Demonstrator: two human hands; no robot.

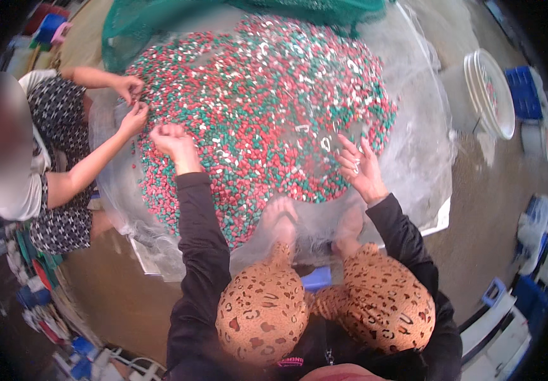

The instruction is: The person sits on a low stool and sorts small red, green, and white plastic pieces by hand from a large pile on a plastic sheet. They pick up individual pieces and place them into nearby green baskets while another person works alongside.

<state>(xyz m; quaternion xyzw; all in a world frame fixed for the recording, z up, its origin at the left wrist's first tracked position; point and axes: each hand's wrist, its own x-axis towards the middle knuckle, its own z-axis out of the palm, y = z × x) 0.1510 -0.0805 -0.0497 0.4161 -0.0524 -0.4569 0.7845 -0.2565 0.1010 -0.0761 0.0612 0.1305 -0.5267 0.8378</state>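
A wide heap of small red, green and white pieces [255,108] lies on a clear plastic sheet [413,152] spread over the floor. My left hand [171,141] rests on the near-left side of the heap with its fingers curled in. My right hand [361,166] hovers at the near-right edge, fingers spread, with a small white piece near the fingertips. My bare feet [280,219] sit on the sheet's near edge, and my knees in spotted trousers are below.
Another person sits at the left, both hands [131,101] picking at the heap's left edge. A green net [159,22] drapes over the far side. A stack of white buckets [490,95] stands at the right, with blue crates beyond.
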